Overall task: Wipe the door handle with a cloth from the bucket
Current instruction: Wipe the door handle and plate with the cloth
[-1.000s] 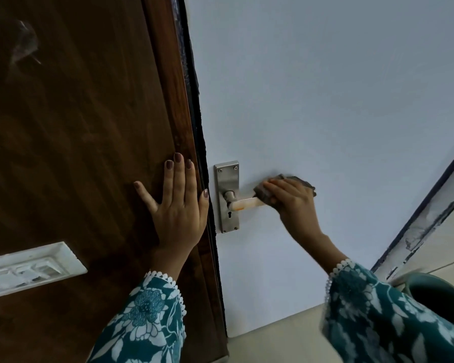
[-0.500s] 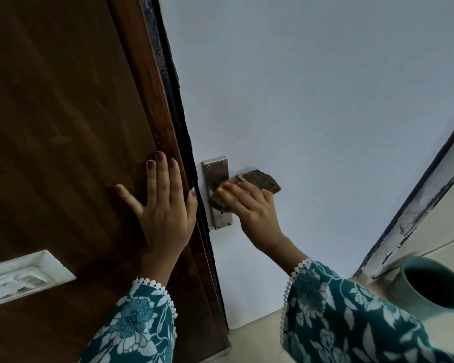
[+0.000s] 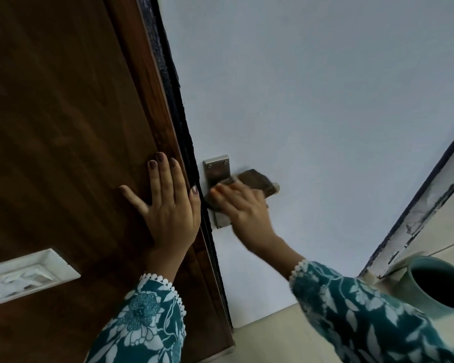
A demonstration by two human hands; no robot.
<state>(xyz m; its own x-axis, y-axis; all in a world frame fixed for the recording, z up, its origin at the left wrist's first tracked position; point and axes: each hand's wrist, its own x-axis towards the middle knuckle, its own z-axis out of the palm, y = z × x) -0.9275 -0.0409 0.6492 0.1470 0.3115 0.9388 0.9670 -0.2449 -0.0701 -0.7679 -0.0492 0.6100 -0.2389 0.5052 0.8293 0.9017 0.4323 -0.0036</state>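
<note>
While the left hand (image 3: 168, 213) lies flat, fingers spread, on the brown panel (image 3: 63, 140), the right hand (image 3: 243, 205) clamps the cloth (image 3: 257, 180) over the door handle (image 3: 216, 170), hiding its lever; the bucket (image 3: 438, 286) stands lower right.

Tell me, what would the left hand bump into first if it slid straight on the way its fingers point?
Probably nothing soon: the left hand lies flat on the brown wood panel, fingers pointing up along it, and only more wood shows ahead.

We are seeing dim, soft light; the right hand (image 3: 243, 205) is blurring, and edges are bending.
</note>
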